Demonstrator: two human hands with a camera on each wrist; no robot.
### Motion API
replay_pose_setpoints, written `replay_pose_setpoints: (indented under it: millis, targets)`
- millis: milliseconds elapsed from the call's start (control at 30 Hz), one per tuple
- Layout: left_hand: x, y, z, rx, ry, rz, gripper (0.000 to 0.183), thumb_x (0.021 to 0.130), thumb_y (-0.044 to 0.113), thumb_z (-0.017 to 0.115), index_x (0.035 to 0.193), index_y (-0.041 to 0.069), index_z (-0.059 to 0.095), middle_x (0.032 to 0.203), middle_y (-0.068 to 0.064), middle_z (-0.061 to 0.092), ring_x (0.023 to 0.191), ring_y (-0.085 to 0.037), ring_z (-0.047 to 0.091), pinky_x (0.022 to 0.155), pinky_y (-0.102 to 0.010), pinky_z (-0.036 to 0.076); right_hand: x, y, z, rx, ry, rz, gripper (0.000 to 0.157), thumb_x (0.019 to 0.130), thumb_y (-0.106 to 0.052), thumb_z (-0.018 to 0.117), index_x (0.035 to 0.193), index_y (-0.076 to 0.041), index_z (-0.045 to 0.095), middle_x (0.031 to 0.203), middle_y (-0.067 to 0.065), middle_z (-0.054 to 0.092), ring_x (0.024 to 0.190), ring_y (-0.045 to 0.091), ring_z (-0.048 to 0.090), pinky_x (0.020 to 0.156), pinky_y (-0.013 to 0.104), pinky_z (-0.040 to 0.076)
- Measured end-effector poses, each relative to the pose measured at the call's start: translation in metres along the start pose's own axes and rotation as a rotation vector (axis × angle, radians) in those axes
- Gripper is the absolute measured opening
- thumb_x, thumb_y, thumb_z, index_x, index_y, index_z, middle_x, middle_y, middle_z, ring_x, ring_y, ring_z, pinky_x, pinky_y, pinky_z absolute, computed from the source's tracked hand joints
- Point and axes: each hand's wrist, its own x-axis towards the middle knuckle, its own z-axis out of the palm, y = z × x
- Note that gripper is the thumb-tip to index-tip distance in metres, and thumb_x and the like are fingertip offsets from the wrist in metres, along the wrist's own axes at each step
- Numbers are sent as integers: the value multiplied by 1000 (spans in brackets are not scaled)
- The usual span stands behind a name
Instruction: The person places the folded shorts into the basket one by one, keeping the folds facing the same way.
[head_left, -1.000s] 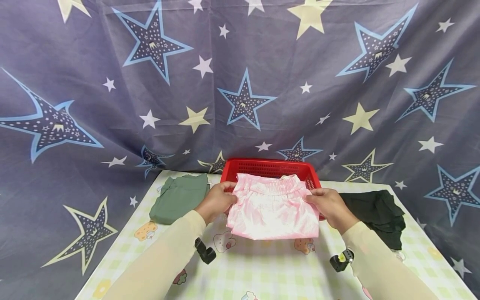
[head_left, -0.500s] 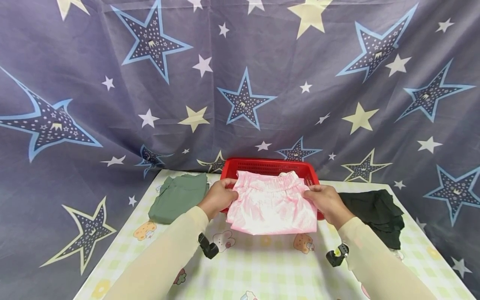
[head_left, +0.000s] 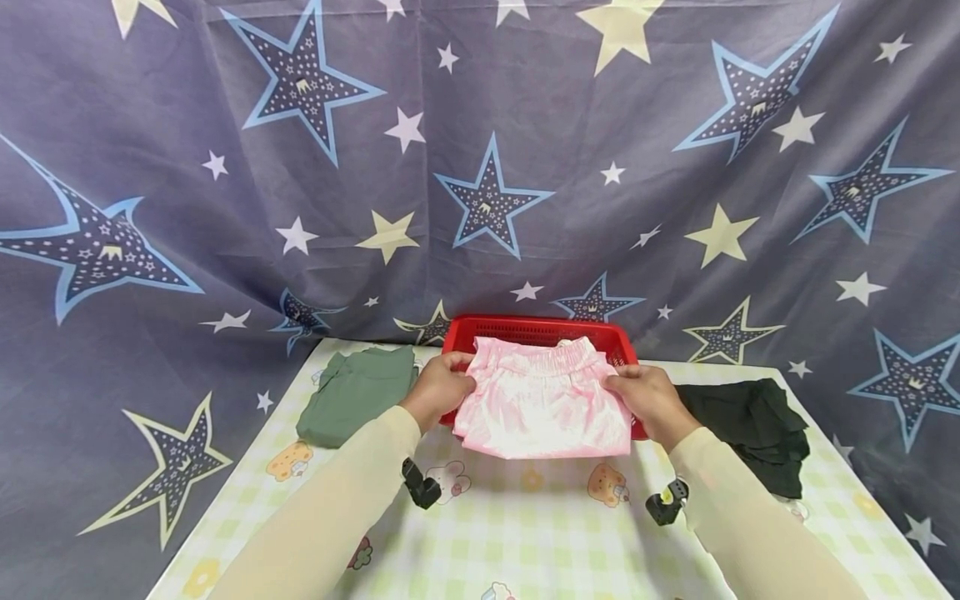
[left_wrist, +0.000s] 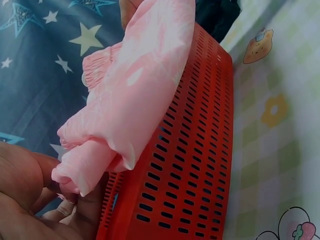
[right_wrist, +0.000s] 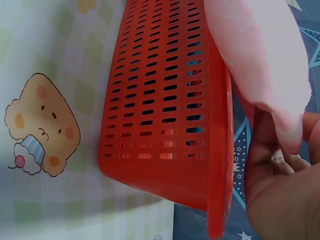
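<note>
Pink shorts (head_left: 543, 404) with a gathered elastic waistband are held up, folded, above the front of a red perforated basket (head_left: 501, 328). My left hand (head_left: 441, 387) pinches their left edge between thumb and fingers. Opposite it, my right hand (head_left: 649, 400) grips the right edge the same way. In the left wrist view, the folded side of the shorts (left_wrist: 125, 95) hangs over the basket's long wall (left_wrist: 185, 165). From the right wrist, the fabric (right_wrist: 265, 55) drapes just past the basket's rim (right_wrist: 220, 150). Most of the basket's inside is hidden; something blue shows through its slots.
Folded green clothing (head_left: 360, 396) lies on the table to the left. A dark, loosely bunched garment (head_left: 750, 429) is on the right. A checked cloth (head_left: 525, 533) with cartoon prints covers the table, and a star-patterned curtain (head_left: 480, 108) hangs right behind the basket.
Both hands have moved slightly forward, away from the body, carrying the pink shorts farther over the basket. The grip on both edges stays, and the basket and other clothes have not moved.
</note>
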Motion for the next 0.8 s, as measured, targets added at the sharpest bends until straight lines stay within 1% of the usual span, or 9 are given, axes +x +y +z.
replay_pose_setpoints:
  millis: [167,333,600,800]
  targets:
    - [5,0,1,25,13,-4,46,89,-1,60,134,10,65,110,-12,66,91,-26,63,72,-33,55,4,-1,1,12,2,-11,44,97,-21,67,136,0,61,118,19,65,81,22,67,68,35,59]
    - [10,-1,2,25,21,2,47,90,-2,59,135,10,65,112,-12,65,93,-26,63,74,-33,55,9,-4,2,16,10,-14,46,98,-21,66,137,1,60,120,21,64,82,23,68,71,34,60]
    - [17,-3,4,14,24,1,46,90,-2,58,134,10,66,111,-10,66,91,-25,64,72,-33,55,15,-4,5,44,12,27,43,99,-21,62,135,0,59,126,20,61,91,25,66,75,33,60]
    - [20,-1,5,27,29,9,45,91,0,58,133,10,67,110,-10,66,90,-24,63,71,-32,54,19,-4,5,59,5,51,45,99,-22,61,138,-2,57,130,20,59,97,27,65,79,36,60]
